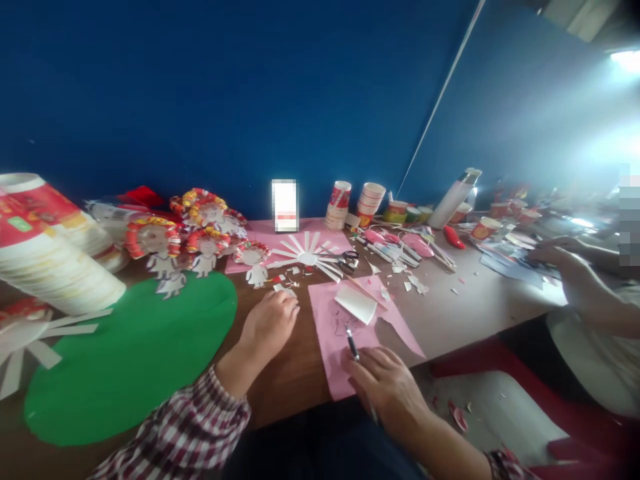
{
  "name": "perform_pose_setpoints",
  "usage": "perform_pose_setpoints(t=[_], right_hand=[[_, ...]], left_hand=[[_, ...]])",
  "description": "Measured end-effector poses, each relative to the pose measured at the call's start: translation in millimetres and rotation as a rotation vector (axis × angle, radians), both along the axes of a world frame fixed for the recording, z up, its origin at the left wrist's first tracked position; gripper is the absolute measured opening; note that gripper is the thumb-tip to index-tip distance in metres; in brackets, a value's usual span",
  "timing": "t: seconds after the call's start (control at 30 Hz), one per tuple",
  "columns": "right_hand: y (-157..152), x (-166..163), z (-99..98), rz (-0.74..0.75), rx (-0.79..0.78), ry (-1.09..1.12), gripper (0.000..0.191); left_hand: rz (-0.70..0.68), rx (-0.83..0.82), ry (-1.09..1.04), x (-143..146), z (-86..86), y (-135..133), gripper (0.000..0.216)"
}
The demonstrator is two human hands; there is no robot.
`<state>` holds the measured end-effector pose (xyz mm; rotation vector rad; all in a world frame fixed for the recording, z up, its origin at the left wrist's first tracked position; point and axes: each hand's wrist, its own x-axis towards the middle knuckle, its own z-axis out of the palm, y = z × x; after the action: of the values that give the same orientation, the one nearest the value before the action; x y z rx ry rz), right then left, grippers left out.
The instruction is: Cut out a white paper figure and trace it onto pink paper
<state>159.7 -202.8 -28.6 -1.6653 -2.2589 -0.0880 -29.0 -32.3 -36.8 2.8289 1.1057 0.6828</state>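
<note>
My right hand [387, 383] is closed around a dark pen [353, 343], its tip up and away from me over a sheet of pink paper [323, 333]. Dark scribbled lines show on the sheet near that tip. A folded white piece of paper [356, 305] lies on the pink sheet just beyond the pen. My left hand [270, 323] rests on the brown table with fingers curled together; what they hold, if anything, is hidden. White paper scraps [285, 290] lie just past its fingertips.
Paper figures with ring-shaped headpieces [205, 243] and a green paper oval [135, 360] are at left, beside stacked paper cups [55, 267]. Scissors [349, 259], a fringed paper cup [307, 259], pens [385, 250] and a bottle [455, 200] stand or lie behind. Another person's hands [555, 257] are at right.
</note>
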Motion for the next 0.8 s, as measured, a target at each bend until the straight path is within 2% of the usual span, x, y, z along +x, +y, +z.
perform_pose_setpoints(t=[0.1,0.23,0.4,0.5,0.8], right_hand=[[7.2,-10.6,0.8,0.075,-0.015,0.032,0.023],[22.6,-2.1,5.1,0.116,-0.053,0.086,0.022],[46.1,21.4,11.7,0.090,-0.025,0.018,0.022],[57.4,37.4,12.5,0.086,-0.070,0.000,0.029],[66.8,92.3,17.2,-0.072,-0.043,-0.015,0.025]], left_hand=[[0.018,0.000,-0.029,-5.9,0.8,3.4,0.021],[0.043,-0.011,-0.037,-11.2,2.2,-1.2,0.031],[0.028,-0.010,0.025,-11.5,4.0,-9.0,0.034],[0.037,-0.013,0.042,-10.4,5.1,-10.1,0.033],[0.055,-0.030,0.055,-8.9,6.3,-12.8,0.034]])
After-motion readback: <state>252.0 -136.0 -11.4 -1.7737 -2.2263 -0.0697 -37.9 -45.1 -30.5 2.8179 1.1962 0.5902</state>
